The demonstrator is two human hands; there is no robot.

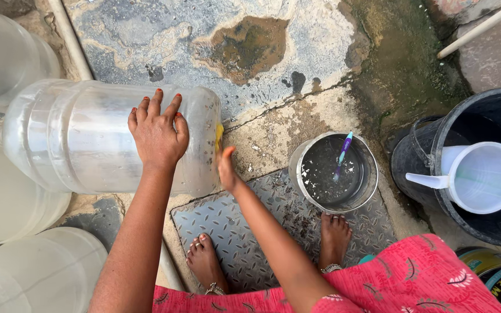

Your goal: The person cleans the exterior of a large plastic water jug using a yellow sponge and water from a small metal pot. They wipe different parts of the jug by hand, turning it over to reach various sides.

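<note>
A large clear plastic water bottle (76, 136) lies on its side on the ground at the left. My left hand (158, 130) rests flat on top of it near its base, fingers spread. My right hand (225, 168) is against the bottle's bottom end, blurred, pressing a yellow sponge (220, 136) there. A small metal pot (334, 174) with dirty water and a blue-purple toothbrush (342, 155) stands to the right of my right hand.
Other clear bottles (7, 58) lie at the left edge. A black bucket (482, 168) holds a white plastic jug (479, 177) at right. My bare feet stand on a metal tread plate (244, 232). White pipes (71, 40) cross the wet concrete.
</note>
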